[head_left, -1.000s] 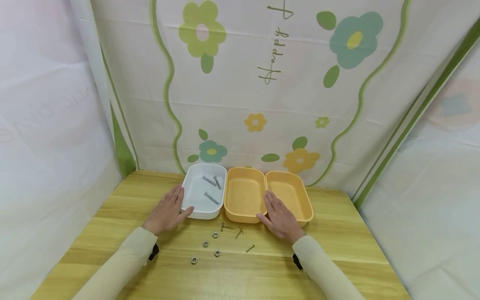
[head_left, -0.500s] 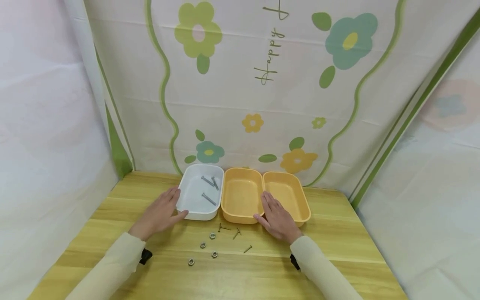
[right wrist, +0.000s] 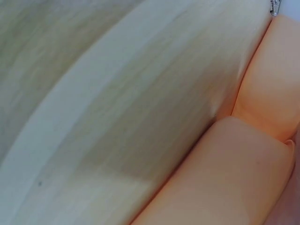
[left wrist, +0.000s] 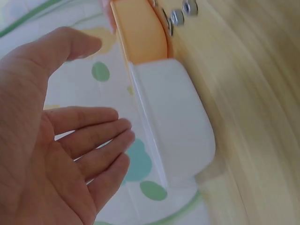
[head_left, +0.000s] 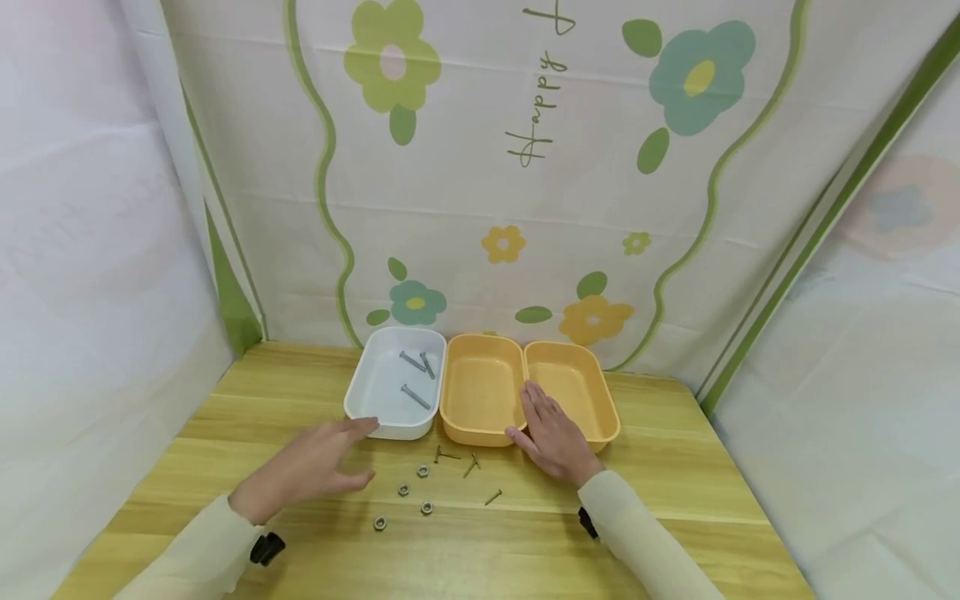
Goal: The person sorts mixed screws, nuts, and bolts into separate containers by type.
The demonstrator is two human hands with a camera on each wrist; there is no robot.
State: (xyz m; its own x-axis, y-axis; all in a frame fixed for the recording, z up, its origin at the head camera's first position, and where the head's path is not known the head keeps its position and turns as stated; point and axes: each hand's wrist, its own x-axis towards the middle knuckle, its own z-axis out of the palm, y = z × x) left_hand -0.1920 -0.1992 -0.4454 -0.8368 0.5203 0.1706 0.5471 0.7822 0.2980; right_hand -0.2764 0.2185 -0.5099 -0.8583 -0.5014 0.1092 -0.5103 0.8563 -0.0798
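My left hand (head_left: 300, 467), slightly blurred, hovers near the front left corner of a white tray (head_left: 375, 387) with its fingers extended and thumb apart. In the left wrist view, that palm is bare beside the white tray's wall (left wrist: 176, 126). Three grey bolts (head_left: 415, 397) lie inside the tray. My right hand (head_left: 557, 437) rests with straight fingers over the adjoining rims of the middle orange tray (head_left: 482, 387) and the right orange tray (head_left: 581, 387). The right wrist view shows orange tray walls (right wrist: 225, 173), with only a sliver of hand at its edge.
Several hex nuts (head_left: 427, 507) lie loose on the wooden table (head_left: 570, 542) in front of the trays. A few small brass-coloured screws (head_left: 492, 497) are scattered to their right. Behind the trays hangs a flower-printed cloth (head_left: 450, 183).
My left hand has left the white tray's left side and moved toward me, its thumb now away from the rim. My right hand stays in place. The head view has shifted slightly.
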